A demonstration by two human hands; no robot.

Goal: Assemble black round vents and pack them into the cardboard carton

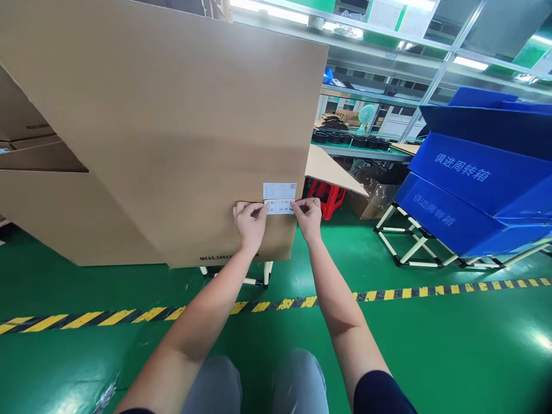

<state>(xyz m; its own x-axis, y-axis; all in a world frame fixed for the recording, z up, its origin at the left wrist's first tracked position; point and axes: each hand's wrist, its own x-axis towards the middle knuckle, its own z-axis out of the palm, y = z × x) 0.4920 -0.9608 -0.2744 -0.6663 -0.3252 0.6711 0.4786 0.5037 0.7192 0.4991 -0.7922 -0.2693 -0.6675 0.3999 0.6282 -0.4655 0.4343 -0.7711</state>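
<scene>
Fingers [263,208] pinched together | left hand [250,224]: left edge of white label [279,207] | right hand [310,218]: label's right edge | carton [194,138]: behind label

Short dark navy sleeves [382,394] — forearms [215,305] bare, fingers [307,202] ungloved — grey-blue trousers [301,382], rounded at knees.

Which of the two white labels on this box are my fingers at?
The lower label, with larger print: your left hand and right hand are at its ends. The upper label has a small square code and neither hand on it.
</scene>
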